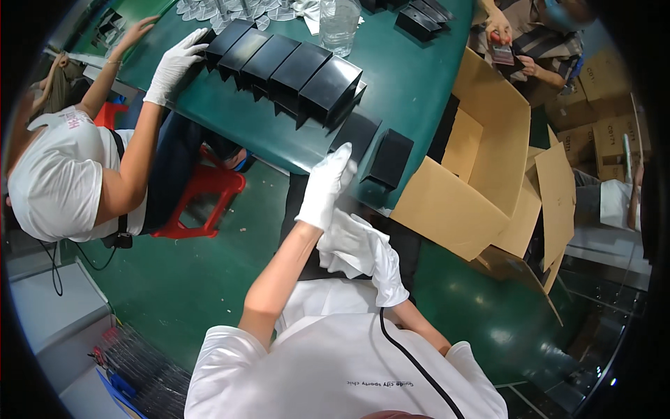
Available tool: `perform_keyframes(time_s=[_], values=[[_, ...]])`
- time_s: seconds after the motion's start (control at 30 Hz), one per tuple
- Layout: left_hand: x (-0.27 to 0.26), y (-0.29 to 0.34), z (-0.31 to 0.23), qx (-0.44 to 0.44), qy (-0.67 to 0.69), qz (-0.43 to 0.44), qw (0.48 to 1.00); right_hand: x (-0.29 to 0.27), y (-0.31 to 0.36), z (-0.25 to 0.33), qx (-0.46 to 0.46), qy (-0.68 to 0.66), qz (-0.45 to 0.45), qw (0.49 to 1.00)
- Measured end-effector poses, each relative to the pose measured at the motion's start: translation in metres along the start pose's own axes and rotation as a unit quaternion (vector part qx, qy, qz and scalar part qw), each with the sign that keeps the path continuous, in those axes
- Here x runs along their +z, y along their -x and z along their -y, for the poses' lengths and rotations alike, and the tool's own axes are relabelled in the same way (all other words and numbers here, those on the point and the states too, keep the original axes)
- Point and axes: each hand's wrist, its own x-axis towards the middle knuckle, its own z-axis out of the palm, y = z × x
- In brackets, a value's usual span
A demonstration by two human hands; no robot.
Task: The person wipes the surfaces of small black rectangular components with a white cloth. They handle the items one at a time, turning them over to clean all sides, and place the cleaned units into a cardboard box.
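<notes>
My left hand (325, 187), in a white glove, reaches forward at the table's near edge with its fingers stretched out. Its fingertips overlap the near side of a black box-shaped part (358, 131); I cannot tell whether they touch it. Below it, my right hand (388, 269), also gloved, is closed on a crumpled white cloth (345, 244) in front of my lap. Another black box-shaped part (391, 159) lies just to the right. Farther left, several similar black parts (285, 70) stand in a slanting row.
A clear plastic container (340, 26) and clear plastic pieces (237, 11) lie at the back of the green table (415, 87). An open cardboard box (453, 209) adjoins its right edge. A co-worker's gloved hand (174, 66) rests by the row's left end, near a red stool (202, 199).
</notes>
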Motion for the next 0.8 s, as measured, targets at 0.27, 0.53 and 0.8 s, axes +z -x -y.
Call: perform_keyframes(time_s=[0.27, 0.53, 0.8], values=[[-0.002, 0.037, 0.015, 0.001, -0.026, -0.033, 0.999, -0.041, 0.002, -0.02, 0.04, -0.185, -0.127, 0.974], [0.042, 0.027, 0.016, -0.056, -0.066, 0.062, 0.994, -0.077, -0.024, 0.047, -0.052, -0.32, -0.314, 0.892], [0.056, 0.018, 0.081, 0.361, -0.393, 0.038, 0.845, -0.07, -0.07, 0.106, -0.205, 0.099, -0.237, 0.945]])
